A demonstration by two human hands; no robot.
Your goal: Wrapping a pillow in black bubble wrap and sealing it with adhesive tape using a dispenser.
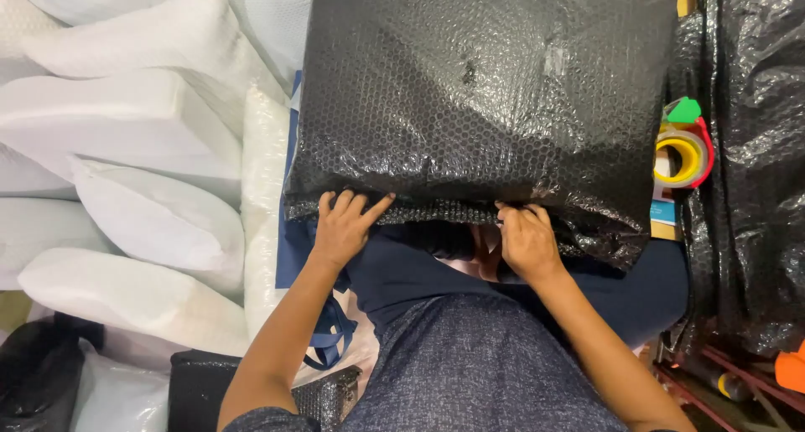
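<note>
At the near edge of the black bubble-wrapped parcel [482, 97], both hands [344, 227] [527, 241] closed, gripping its wrap.

Bright, sharp, glare on black wrap [478, 88]

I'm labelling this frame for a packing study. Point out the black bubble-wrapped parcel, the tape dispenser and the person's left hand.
black bubble-wrapped parcel [486, 88], head view, middle of its top face.
tape dispenser [683, 151], head view, on the yellow roll.
left hand [344, 227], head view, back of the hand at the parcel's near edge.
</note>
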